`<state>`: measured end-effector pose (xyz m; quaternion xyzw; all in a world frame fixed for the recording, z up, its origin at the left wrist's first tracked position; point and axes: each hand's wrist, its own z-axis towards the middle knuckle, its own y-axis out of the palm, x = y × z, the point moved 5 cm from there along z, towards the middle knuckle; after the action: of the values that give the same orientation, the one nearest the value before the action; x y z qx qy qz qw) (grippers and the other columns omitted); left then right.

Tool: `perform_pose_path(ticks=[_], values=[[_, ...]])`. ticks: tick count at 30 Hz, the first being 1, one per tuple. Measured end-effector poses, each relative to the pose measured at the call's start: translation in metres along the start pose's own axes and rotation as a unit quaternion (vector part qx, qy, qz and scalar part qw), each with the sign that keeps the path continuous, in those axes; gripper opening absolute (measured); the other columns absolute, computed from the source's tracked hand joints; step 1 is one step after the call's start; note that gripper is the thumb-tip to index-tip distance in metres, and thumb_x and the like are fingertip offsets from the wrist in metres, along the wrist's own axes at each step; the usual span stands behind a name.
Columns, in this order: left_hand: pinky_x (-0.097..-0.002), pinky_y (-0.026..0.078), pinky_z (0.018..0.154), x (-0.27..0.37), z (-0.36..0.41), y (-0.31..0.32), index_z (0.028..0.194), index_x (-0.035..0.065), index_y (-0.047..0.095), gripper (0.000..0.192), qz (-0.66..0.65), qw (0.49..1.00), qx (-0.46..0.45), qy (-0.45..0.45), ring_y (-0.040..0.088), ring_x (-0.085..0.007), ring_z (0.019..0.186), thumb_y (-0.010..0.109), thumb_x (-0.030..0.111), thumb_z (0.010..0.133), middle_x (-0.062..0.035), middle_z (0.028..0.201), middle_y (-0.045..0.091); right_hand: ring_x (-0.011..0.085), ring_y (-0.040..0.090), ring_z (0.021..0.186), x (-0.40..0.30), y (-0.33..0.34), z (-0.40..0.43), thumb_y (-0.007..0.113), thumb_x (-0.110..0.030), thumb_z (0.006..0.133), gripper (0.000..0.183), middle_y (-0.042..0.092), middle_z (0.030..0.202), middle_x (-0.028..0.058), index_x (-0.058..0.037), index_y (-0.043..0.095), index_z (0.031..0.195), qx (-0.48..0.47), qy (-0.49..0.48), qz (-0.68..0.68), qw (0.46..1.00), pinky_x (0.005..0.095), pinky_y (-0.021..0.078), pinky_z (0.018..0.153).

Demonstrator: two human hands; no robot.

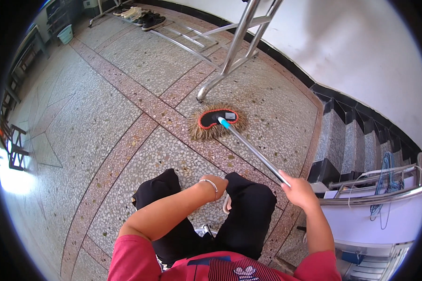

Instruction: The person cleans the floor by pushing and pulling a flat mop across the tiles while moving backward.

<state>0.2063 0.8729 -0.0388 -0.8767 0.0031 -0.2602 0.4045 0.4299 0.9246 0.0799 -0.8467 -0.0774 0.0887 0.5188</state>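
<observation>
My right hand (299, 191) grips the metal pole (256, 151) of a mop near its lower end in the picture. The pole runs up and left to a turquoise and white joint (223, 122). At its far end, the mop head (216, 121) lies on the terrazzo floor; it has shaggy brown-beige strands around a dark, red-edged centre. My left hand (216, 184), with a silver bracelet (211, 186) at its wrist, is beside my right knee (246, 189). Its fingers are mostly hidden.
A tubular metal rack (228, 59) stands just beyond the mop head, with shoes (153, 21) farther back. Stairs (351, 140) descend at right, beside a metal railing (372, 200) hung with blue hangers (387, 175). A wooden chair (17, 147) and a pale bucket (65, 34) are at left.
</observation>
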Motion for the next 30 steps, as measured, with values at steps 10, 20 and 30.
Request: perform_pose_path(ticks=[10,20,30], values=[[-0.0416,0.044,0.084,0.016,0.029,0.004,0.119,0.0079,0.049,0.039,0.023,0.999,-0.039,0.017,0.056,-0.0313,0.102,0.046,0.013,0.081,-0.0176,0.109,0.058,0.0382,0.058,0.075,0.119,0.069,-0.052,0.052,-0.032,0.085,0.041,0.060,0.079,0.0207,-0.0354,0.044,0.125,0.031,0.100,0.049,0.993,0.0437,0.0454,0.068],[-0.0405,0.043,0.085,0.023,0.067,0.023,0.126,0.0091,0.042,0.049,0.072,0.991,-0.093,0.067,0.055,-0.0326,0.101,0.054,0.026,0.081,-0.0184,0.109,0.057,0.0392,0.057,0.073,0.184,0.154,-0.266,0.055,-0.025,0.084,0.044,0.059,0.077,0.0213,-0.0319,0.045,0.126,0.047,0.317,0.126,0.939,0.0419,0.0447,0.066],[-0.0419,0.042,0.086,0.010,0.080,0.032,0.129,0.0090,0.039,0.052,0.106,0.987,-0.122,0.022,0.053,-0.0341,0.102,0.053,0.029,0.083,-0.0185,0.110,0.057,0.0389,0.057,0.078,0.199,0.230,-0.246,0.051,-0.023,0.085,0.046,0.059,0.086,0.0233,-0.0224,0.039,0.131,0.111,0.353,0.200,0.907,0.0438,0.0442,0.068]])
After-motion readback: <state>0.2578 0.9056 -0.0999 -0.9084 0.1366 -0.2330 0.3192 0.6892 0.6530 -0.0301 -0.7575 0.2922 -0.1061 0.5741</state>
